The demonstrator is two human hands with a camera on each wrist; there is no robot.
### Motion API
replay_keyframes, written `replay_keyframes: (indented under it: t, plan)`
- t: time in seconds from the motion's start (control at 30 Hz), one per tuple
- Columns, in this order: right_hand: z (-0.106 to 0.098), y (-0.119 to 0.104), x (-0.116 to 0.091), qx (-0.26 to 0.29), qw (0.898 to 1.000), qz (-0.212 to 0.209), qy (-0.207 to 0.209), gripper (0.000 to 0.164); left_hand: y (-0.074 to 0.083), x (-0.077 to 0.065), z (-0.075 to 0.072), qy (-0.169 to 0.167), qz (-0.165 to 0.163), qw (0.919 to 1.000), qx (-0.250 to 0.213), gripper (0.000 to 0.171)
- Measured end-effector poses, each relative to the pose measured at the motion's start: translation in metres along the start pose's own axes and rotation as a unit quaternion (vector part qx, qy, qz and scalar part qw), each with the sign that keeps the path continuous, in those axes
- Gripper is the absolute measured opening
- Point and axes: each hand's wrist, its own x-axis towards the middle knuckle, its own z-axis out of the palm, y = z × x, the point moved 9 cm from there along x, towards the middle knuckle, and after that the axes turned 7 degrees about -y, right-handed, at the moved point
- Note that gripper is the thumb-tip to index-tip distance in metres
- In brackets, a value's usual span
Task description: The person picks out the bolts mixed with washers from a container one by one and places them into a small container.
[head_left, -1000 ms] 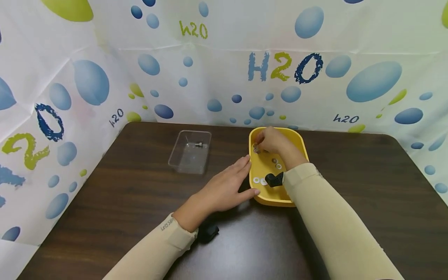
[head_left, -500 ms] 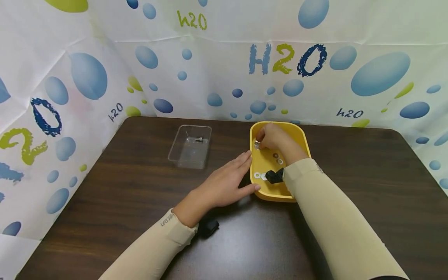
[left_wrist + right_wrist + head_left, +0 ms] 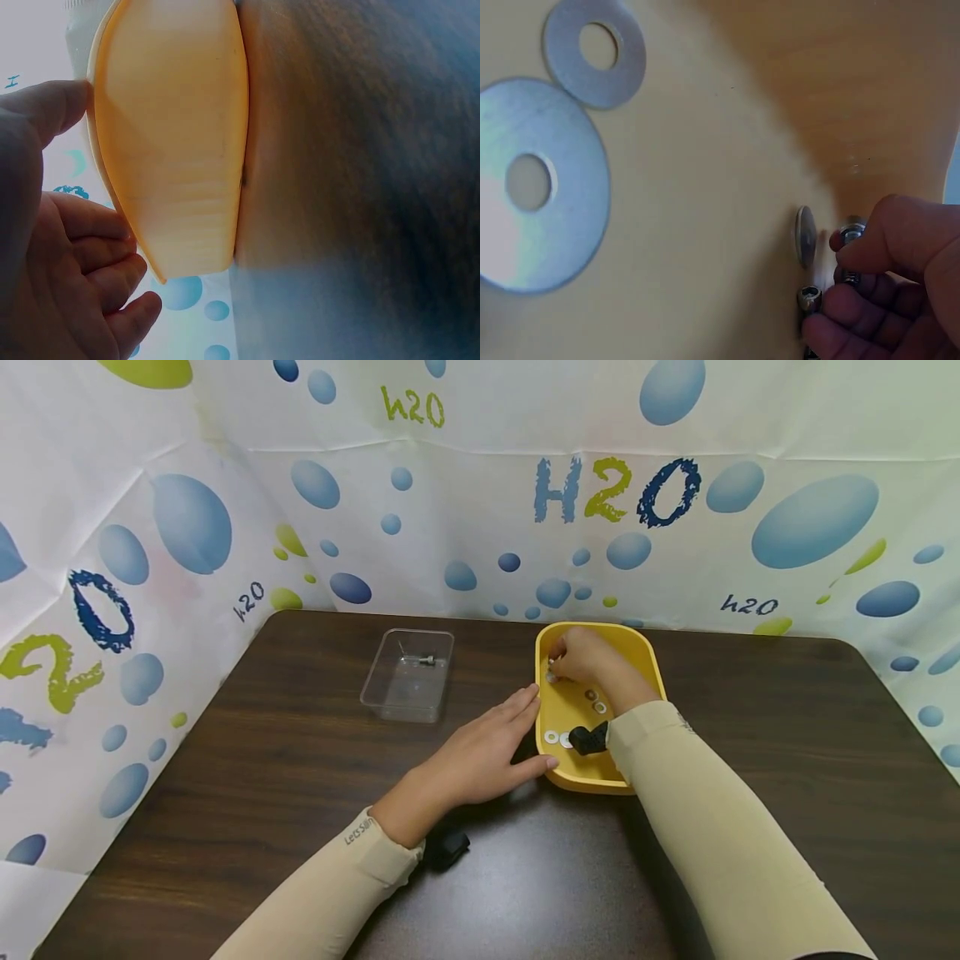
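A yellow plastic bin (image 3: 562,708) stands toward the back of the table, right of centre. My left hand (image 3: 486,756) lies along its left side, fingers straight and touching the rim, thumb at the near corner. Inside the far left of the bin, my right hand (image 3: 596,670) pinches a small socket-head screw (image 3: 853,227) between thumb and fingers; its thread partly shows below the thumb. Close to the fingertips are another socket-head screw (image 3: 808,298) and a washer (image 3: 805,236) seen nearly edge-on. A large flat washer (image 3: 570,217) and a smaller washer (image 3: 626,71) lie on the bin floor.
Left of the bin stands a clear plastic box (image 3: 397,700) holding a metal screw (image 3: 426,660) and a thin piece. Both sit on a dark wood-patterned table (image 3: 247,793). A white printed sheet (image 3: 480,485) hangs behind and along the left side.
The head view has tilted, so everything sits slightly higher in it. My right fingers have shifted a little at the bin's far left; my left hand stays at the rim.
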Motion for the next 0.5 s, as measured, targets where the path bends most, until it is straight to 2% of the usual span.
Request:
replay_keyframes:
  t: [0.2, 0.5]
  plan:
    - [-0.0037, -0.0027, -0.0004, -0.002, 1.000, -0.007, 0.012, 0.018, 0.0002, 0.0006, 0.0001, -0.004, -0.002, 1.0000, -0.002, 0.086]
    - [-0.0047, 0.0000, 0.0000, 0.023, 1.000, -0.003, 0.020, 0.017, -0.0007, 0.0003, 0.0017, -0.007, -0.006, 1.0000, -0.003, 0.086]
